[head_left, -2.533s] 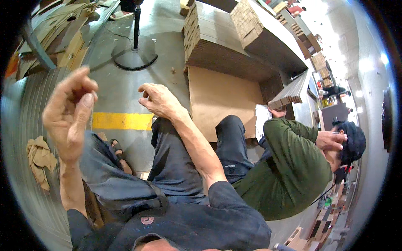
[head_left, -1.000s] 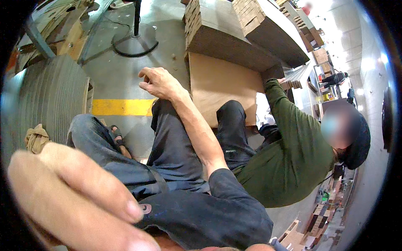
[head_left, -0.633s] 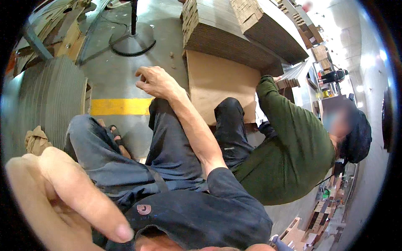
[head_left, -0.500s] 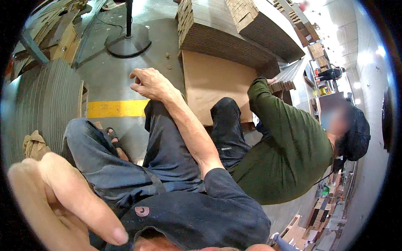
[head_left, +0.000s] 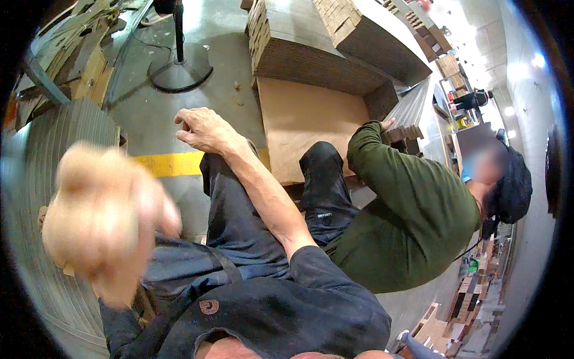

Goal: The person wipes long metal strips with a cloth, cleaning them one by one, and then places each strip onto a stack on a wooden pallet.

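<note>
A stand (head_left: 180,75) rises from the floor (head_left: 230,63). Left of it lie cardboard scraps (head_left: 66,45); right of it, stacks (head_left: 317,58) and, farther right, a co-worker (head_left: 406,221) in green. A stripe (head_left: 173,164), yellow, runs in front of the stand.

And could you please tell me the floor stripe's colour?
The floor stripe is yellow, seen best in the head view.

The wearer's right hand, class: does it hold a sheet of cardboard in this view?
No, the right hand lies over the right knee, its fingers loosely curled with nothing visible between them.
</note>
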